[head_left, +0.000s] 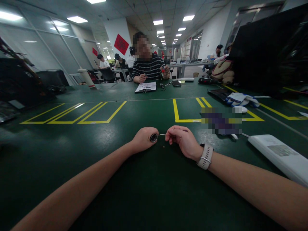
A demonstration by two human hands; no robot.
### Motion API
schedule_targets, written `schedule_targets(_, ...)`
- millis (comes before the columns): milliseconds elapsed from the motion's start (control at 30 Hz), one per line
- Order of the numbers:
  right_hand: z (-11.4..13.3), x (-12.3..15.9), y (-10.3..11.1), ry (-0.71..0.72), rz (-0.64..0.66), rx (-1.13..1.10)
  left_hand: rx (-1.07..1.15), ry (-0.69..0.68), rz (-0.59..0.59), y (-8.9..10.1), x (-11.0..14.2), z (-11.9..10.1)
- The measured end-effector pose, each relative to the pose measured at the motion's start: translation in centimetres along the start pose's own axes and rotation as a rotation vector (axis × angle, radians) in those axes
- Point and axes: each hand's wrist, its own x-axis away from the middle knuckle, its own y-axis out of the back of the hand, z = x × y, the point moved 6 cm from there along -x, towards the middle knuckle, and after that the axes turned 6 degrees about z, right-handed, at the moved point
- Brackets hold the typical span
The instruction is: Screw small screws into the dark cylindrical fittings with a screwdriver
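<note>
My left hand (pixel 144 138) is wrapped around a small dark cylinder (pixel 153 138), whose round, metal-rimmed end faces me. The rest of it is hidden in the fist. To the right, my right hand (pixel 180 138) is closed in a pinch on a thin-shafted metal tool (pixel 161 134). Its straight shaft spans the gap between my hands and meets the cylinder's side; whether the tip goes in, I cannot tell. Fingers cover most of the tool's handle. Just below the shaft, a tiny ring-like piece (pixel 164 147) lies on the green table (pixel 154 192).
Yellow tape (pixel 176 110) marks boxes on the table. At right lie a white power strip-like box (pixel 276 154), a blurred purple item (pixel 221 122) and a white-blue cloth (pixel 242 99). Opposite, a person (pixel 151 69) in a striped top holds small parts behind a clipboard (pixel 146 87).
</note>
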Motion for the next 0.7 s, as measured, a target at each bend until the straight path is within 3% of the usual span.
schedule_targets(167,1.4,0.8,-0.9,0.123,0.020,0.389,-0.101,0.009,0.001,-0.1,0.0,-0.3)
schedule_targets(233,1.4,0.9,-1.0,0.120,0.025,0.431,-0.117,-0.002,0.006,-0.2,0.0,-0.4)
schedule_targets(467,-0.4,-0.1,0.2,0.005,0.015,0.038,-0.064,-0.016,-0.019,0.0,0.0,-0.3)
schedule_targets(700,-0.7,-0.4,0.3,-0.053,0.042,-0.090,0.079,-0.028,-0.029,0.2,0.1,0.1)
